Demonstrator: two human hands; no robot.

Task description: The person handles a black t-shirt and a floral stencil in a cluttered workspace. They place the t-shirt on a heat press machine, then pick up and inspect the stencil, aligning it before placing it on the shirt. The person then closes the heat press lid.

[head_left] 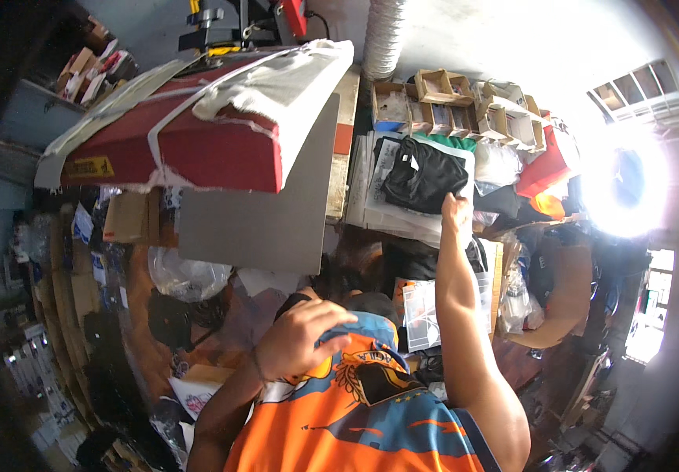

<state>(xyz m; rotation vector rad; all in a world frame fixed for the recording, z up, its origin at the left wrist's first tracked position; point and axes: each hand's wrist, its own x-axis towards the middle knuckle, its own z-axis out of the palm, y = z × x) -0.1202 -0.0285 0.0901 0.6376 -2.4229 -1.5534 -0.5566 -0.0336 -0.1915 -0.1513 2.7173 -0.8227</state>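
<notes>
My right hand (456,211) reaches far out, its fingers closed at the near right corner of a folded black garment (426,177). The garment looks like a shirt, with a small white label near its top. It lies on a stack of white sheets (367,197), partly translucent. Whether the sheet's edge is also in my fingers cannot be told. My left hand (304,338) is raised in front of my chest, fingers stretched out and nothing in it. Ahead of it are the flat grey plate (261,228) and red upper block (214,153) of a heat press, the block draped in white cloth.
Wooden compartment boxes (446,86) stand behind the garment. Right of it are clear plastic bags (498,164) and a red item (548,161). Below my right forearm sits a clear plastic case (422,315). Cardboard (131,216) and bagged goods (188,271) crowd the left.
</notes>
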